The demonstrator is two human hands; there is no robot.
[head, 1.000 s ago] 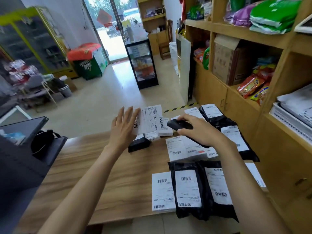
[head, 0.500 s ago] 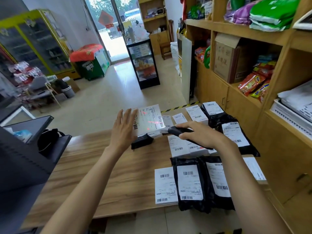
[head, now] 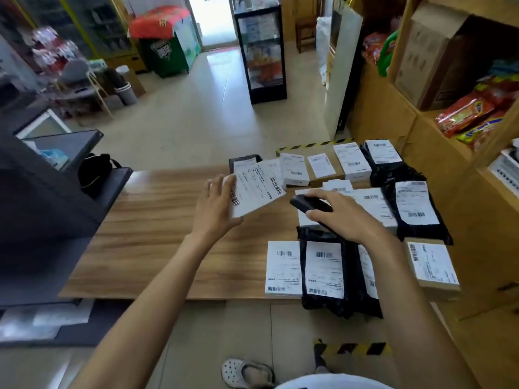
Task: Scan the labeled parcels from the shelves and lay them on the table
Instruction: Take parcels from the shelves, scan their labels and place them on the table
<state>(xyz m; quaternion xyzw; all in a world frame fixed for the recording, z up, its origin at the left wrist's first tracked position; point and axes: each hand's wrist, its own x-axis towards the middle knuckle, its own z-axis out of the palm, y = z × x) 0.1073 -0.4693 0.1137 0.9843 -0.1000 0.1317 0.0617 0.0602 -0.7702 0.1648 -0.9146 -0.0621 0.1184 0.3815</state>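
Parcel, white [head: 257, 189], is off the table and up in the left hand [head: 216, 209], at the left of the working area. The thumb is under its near edge and the fingers are spread behind, so that hand is clamped on it. I judge the tilt deliberate: the label and its barcodes face up and toward the scanner. Beneath it the bare wooden table [head: 157, 220] offers room (the laid stock sits further right).

Just right of the parcel, the black scanner [head: 306, 204] is gripped in the right hand [head: 337, 214], fingers curled over its top and its nose aimed left at the label. The hands are near each other but not touching. I cannot tell whether a beam is on the label.

Further right, the laid parcels [head: 283, 266] lie flat in rows with labels upward, white boxes and black bags [head: 323, 304] edge to edge, presumably so each stays readable. At far right stand the shelves [head: 393, 122]; I cannot tell what parcels remain there.
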